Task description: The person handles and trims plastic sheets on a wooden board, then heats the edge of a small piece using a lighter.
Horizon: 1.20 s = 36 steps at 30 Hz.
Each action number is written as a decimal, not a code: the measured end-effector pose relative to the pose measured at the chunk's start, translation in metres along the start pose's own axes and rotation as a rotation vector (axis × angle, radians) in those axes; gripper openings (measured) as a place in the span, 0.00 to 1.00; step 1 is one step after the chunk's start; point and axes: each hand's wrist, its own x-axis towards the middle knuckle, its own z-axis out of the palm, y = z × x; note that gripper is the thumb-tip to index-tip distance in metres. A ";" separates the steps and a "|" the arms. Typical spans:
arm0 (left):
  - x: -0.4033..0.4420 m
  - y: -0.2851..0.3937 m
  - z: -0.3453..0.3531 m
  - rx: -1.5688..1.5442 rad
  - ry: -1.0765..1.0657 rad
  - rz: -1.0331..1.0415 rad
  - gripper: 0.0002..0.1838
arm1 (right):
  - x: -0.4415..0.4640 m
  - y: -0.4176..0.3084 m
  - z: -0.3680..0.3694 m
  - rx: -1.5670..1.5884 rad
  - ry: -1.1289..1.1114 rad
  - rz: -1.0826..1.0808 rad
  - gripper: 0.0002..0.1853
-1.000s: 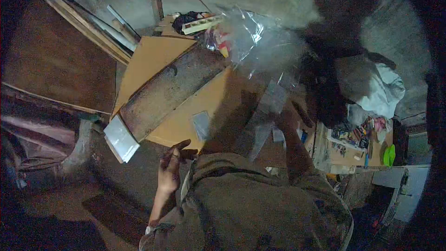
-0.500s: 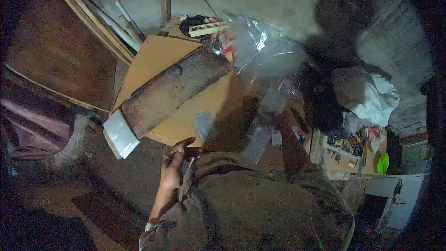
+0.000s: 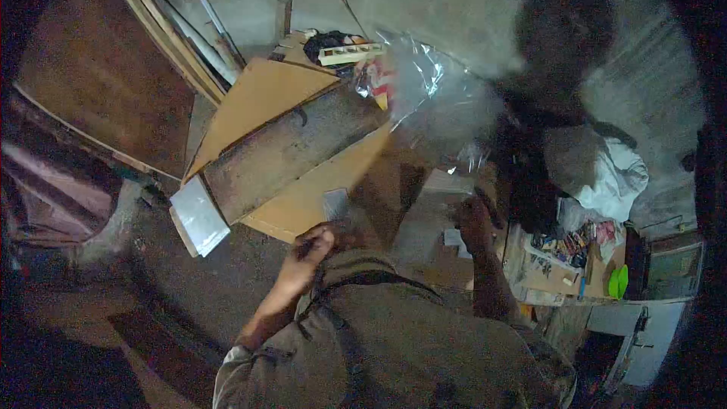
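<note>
My left hand (image 3: 313, 246) is raised just in front of my body, its fingers curled together and partly blurred. What they hold, if anything, I cannot make out. A small pale flat piece (image 3: 335, 201) lies just beyond it on the brown cardboard (image 3: 291, 208). My right hand (image 3: 475, 223), in deep shadow, is closed at the right edge of a clear plastic sheet (image 3: 432, 201). Small white pieces (image 3: 454, 241) lie below that hand.
A stained board (image 3: 276, 148) lies across the cardboard, with a white-faced stack (image 3: 200, 216) at its left end. Crumpled clear plastic (image 3: 424, 79) is at the back. To the right are a tray of small items (image 3: 564, 246), a bright green object (image 3: 619, 282) and a white sack (image 3: 617, 167).
My left hand has moved right and slightly up, closing its fingers more. My right hand has shifted slightly right, and the clear plastic sheet beside it has changed position.
</note>
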 end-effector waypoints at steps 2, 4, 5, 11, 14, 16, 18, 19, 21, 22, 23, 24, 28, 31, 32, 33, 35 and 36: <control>0.001 0.023 0.007 0.019 -0.041 -0.006 0.18 | -0.013 -0.019 0.006 0.416 -0.066 0.012 0.12; 0.010 0.018 0.013 0.039 -0.077 -0.011 0.17 | -0.032 -0.060 0.022 0.431 0.142 0.009 0.10; 0.030 -0.013 0.017 -0.227 -0.345 0.020 0.17 | -0.042 -0.080 0.023 0.435 0.208 0.006 0.09; 0.035 -0.020 0.025 -0.230 -0.221 0.262 0.13 | -0.077 -0.172 0.017 -0.218 -0.201 -0.168 0.10; 0.017 0.023 0.019 -0.207 -0.181 0.237 0.12 | -0.075 -0.172 0.031 0.503 -0.259 -0.328 0.12; 0.012 0.030 0.011 -0.261 -0.119 0.257 0.13 | -0.064 -0.165 0.040 0.243 -0.190 -0.454 0.12; 0.012 0.031 0.003 -0.218 -0.112 0.340 0.12 | -0.066 -0.187 0.031 0.284 -0.336 -0.404 0.10; 0.011 0.030 0.001 -0.170 -0.121 0.416 0.11 | -0.069 -0.198 0.027 0.406 -0.503 -0.301 0.09; 0.009 0.027 0.001 -0.270 -0.059 0.395 0.09 | -0.068 -0.201 0.035 0.446 -0.515 -0.336 0.09; 0.009 0.026 0.001 -0.365 -0.012 0.373 0.07 | -0.066 -0.201 0.039 0.492 -0.514 -0.365 0.10; 0.007 0.025 -0.001 -0.367 -0.004 0.375 0.07 | -0.062 -0.194 0.045 0.489 -0.521 -0.369 0.10; 0.006 0.024 -0.004 -0.394 0.027 0.362 0.04 | -0.058 -0.188 0.049 0.521 -0.510 -0.373 0.08; 0.006 0.011 -0.005 -0.403 0.133 0.371 0.05 | -0.068 -0.206 0.049 0.675 -0.532 -0.298 0.05; -0.002 0.016 -0.009 -0.347 0.157 0.293 0.07 | -0.064 -0.199 0.058 0.782 -0.561 -0.318 0.03; -0.004 0.018 -0.009 -0.347 0.157 0.292 0.07 | -0.063 -0.197 0.058 0.782 -0.562 -0.317 0.03; -0.005 0.019 -0.009 -0.297 0.161 0.315 0.09 | -0.062 -0.195 0.058 0.699 -0.558 -0.308 0.03; -0.006 0.019 -0.010 -0.248 0.163 0.336 0.11 | -0.058 -0.190 0.057 0.616 -0.552 -0.295 0.03; -0.006 0.017 -0.012 -0.222 0.161 0.308 0.13 | -0.055 -0.186 0.058 0.653 -0.567 -0.285 0.05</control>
